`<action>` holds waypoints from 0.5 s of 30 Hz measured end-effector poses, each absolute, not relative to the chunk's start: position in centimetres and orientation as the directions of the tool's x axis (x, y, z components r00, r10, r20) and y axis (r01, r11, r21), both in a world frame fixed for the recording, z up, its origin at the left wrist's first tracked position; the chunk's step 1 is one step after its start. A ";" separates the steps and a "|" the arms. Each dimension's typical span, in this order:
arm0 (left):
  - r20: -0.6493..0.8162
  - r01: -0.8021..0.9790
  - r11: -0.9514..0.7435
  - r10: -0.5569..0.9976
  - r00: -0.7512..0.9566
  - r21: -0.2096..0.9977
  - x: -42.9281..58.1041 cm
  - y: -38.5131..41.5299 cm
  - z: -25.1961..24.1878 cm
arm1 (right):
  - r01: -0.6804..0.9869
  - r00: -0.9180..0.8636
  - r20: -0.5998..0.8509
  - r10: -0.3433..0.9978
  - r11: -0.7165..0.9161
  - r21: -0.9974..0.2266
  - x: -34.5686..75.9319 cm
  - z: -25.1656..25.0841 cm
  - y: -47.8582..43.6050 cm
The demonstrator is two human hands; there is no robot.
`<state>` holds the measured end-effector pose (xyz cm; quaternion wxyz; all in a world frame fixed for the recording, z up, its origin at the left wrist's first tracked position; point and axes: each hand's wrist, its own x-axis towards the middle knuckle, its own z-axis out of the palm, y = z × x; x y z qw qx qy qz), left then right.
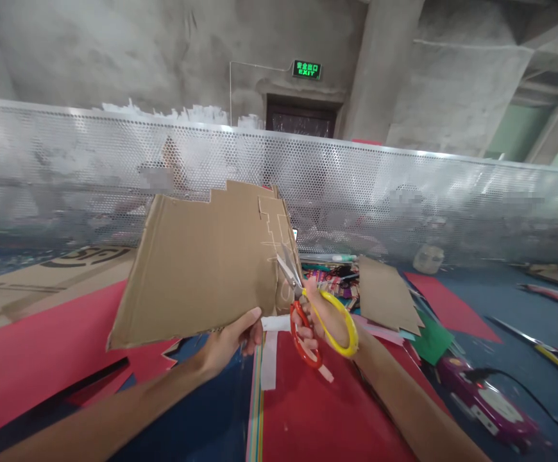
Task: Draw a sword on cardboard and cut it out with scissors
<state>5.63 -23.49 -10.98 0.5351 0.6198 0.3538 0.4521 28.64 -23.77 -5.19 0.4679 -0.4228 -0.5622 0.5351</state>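
Note:
My left hand (231, 340) pinches the lower edge of a large brown cardboard sheet (202, 263) and holds it up, tilted, in front of me. The sheet has a stepped, cut-out upper right edge with drawn lines. My right hand (324, 317) has its fingers through the red and yellow handles of a pair of scissors (308, 308). The scissor blades point up into the cardboard's right side along a marked line. A white paper strip (270, 350) hangs just below the hands.
Red paper sheets (327, 410) and blue table surface lie below. A smaller cardboard piece (387, 295), green paper (433, 340), a purple glue gun (481, 398) with a cable and scattered craft items lie to the right. A perforated metal screen (404, 192) runs across the back.

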 end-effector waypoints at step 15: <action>0.223 0.141 -0.305 0.882 0.414 0.942 4.3 -23.4 -9.6 | -0.060 -0.582 -0.182 0.793 -0.264 -0.963 31.5 -2.8 -23.9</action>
